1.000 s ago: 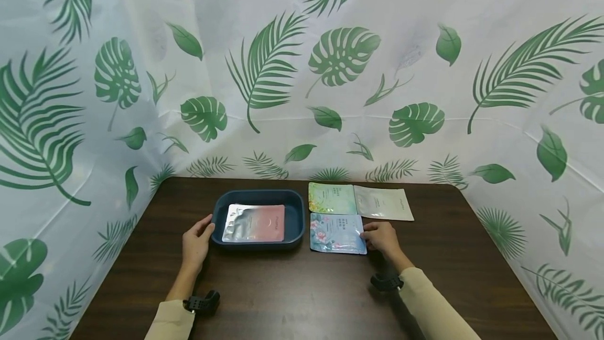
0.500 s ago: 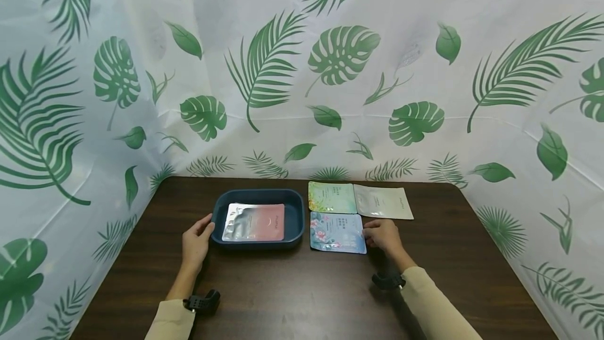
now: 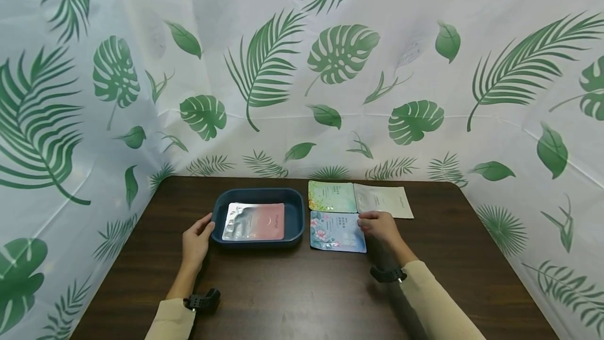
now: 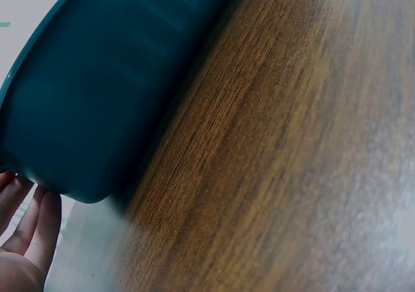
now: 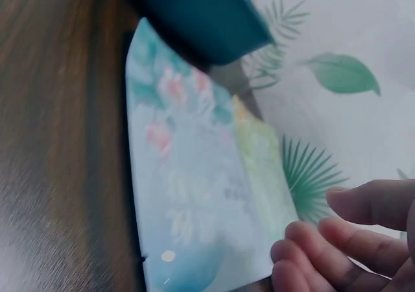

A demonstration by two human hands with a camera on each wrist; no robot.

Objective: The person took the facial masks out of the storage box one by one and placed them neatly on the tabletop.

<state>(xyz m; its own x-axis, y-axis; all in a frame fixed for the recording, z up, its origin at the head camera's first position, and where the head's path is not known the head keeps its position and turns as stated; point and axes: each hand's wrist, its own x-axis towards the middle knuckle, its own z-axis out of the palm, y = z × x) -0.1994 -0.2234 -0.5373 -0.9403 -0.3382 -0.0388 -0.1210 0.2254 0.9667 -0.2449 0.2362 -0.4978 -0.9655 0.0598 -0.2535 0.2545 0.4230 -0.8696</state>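
Backed by a white sheet, printed with green palm fronds, split leaves and small plain leaves. Wrinkled at upper left, creased faintly in a horizontal line, wrapped forward along both sides. Furnished with a dark brown wood-grain table, rounded at the far corners, set close to the sheet. Lit softly, bluish toward the left, with pale glare on the wood.
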